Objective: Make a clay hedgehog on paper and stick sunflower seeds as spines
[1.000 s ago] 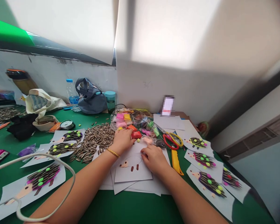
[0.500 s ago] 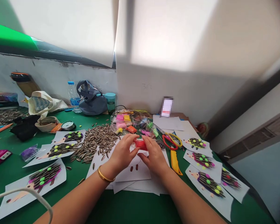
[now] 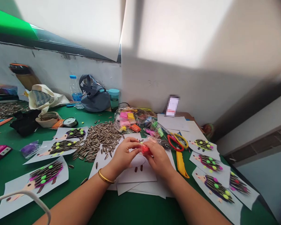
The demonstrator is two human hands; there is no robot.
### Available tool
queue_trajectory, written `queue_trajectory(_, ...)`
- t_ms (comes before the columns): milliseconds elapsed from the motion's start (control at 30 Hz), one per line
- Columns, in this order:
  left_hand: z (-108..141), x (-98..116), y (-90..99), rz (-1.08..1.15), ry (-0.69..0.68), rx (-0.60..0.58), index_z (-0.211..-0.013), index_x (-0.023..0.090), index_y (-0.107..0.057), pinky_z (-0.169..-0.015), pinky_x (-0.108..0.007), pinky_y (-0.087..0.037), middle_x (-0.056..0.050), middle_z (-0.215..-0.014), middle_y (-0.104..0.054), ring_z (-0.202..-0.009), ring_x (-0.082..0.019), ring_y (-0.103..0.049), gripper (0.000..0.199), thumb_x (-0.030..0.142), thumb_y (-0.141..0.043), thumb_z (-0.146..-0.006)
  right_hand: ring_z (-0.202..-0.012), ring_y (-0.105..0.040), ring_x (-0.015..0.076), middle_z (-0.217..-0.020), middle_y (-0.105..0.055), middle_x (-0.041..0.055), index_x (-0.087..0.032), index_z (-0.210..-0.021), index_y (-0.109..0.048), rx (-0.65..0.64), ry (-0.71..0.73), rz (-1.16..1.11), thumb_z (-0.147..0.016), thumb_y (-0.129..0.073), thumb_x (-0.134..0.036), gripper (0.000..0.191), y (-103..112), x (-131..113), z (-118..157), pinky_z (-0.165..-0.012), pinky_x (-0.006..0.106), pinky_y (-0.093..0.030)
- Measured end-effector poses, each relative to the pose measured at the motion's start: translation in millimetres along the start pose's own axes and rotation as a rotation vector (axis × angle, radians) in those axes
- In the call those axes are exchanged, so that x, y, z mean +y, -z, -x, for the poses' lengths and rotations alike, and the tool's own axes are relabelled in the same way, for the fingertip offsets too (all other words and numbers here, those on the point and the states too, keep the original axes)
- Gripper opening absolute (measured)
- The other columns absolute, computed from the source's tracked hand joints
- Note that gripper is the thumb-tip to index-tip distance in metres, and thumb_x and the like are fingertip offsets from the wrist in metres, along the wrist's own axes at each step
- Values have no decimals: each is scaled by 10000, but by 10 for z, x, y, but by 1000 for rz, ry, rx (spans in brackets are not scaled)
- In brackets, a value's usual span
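Observation:
Both of my hands meet over a stack of white paper [image 3: 137, 178], around a small packet of red clay [image 3: 145, 149] with a bit of clear wrapping. My right hand [image 3: 159, 157] is closed around the packet, fingers curled over its top. From the other side my left hand [image 3: 125, 153], with a gold bangle at the wrist, pinches at the packet's edge; its fingertips are partly hidden. On the top sheet below, two short brown strips [image 3: 138, 168] and part of a drawn outline show. A heap of striped sunflower seeds [image 3: 100, 137] lies left of the paper.
Behind the hands lies a clear bag of coloured clay packets [image 3: 131, 120]. Right of the paper are scissors [image 3: 175, 142] and a yellow utility knife [image 3: 181, 164]. Seed hedgehog pictures [image 3: 216, 189] flank both sides. A phone [image 3: 172, 106] leans at the wall; a white cable [image 3: 35, 197] crosses front left.
The red packet has turned and now sits more within my right hand's fingers. My left fingers have drawn closer together. The whole view has shifted slightly.

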State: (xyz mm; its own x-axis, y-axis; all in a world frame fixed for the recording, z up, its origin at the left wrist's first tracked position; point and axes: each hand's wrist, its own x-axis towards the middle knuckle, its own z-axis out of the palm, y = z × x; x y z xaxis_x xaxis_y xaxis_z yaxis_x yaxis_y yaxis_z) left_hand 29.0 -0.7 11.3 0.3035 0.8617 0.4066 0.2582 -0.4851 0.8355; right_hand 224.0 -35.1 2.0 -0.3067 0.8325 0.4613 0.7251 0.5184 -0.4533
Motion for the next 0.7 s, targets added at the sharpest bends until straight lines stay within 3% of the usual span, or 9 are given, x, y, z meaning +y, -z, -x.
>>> queue_trajectory(200,-36,-28,27,170,100,-22,-713,198,-714,-819,-333,-533,-56,-905,-647,-865,-191,-631,200,387,-737,-773,-1167,-578,247,-1248,-652,106,-226,-1269,-561,-72,12,-13,-983,-491,-385,335,-4,-36,8,-1006,407,-418)
queue_trajectory(400,-5,29,55,-116,-30,21,-800,204,-657,-857,-334,-481,-50,-920,-623,-918,-193,-581,151,292,-583,-898,-1142,-580,264,-1201,-669,105,-212,-1290,-559,-120,-41,35,-958,-519,-378,374,-23,-26,14,-1006,417,-399)
queue_trajectory(500,12,36,66,-266,-59,28,-853,212,-595,-868,-344,-455,-52,-932,-605,-925,-200,-556,193,302,-464,-962,-1229,-531,282,-1219,-658,116,-204,-1296,-562,-114,-80,71,-953,-506,-381,390,-7,-27,18,-1001,415,-400)
queue_trajectory(600,1,15,74,-301,-2,41,-808,213,-549,-823,-342,-445,-47,-875,-583,-867,-201,-540,284,365,-386,-985,-1320,-453,286,-1303,-616,123,-205,-1336,-541,-102,-125,142,-965,-457,-356,410,17,-29,10,-1027,428,-375)
queue_trajectory(700,-29,-8,76,-130,108,50,-771,204,-552,-762,-325,-450,-38,-824,-582,-814,-193,-542,292,415,-451,-946,-1269,-479,291,-1369,-575,122,-205,-1394,-495,-103,-203,251,-937,-464,-281,464,39,-6,-13,-1017,453,-361)
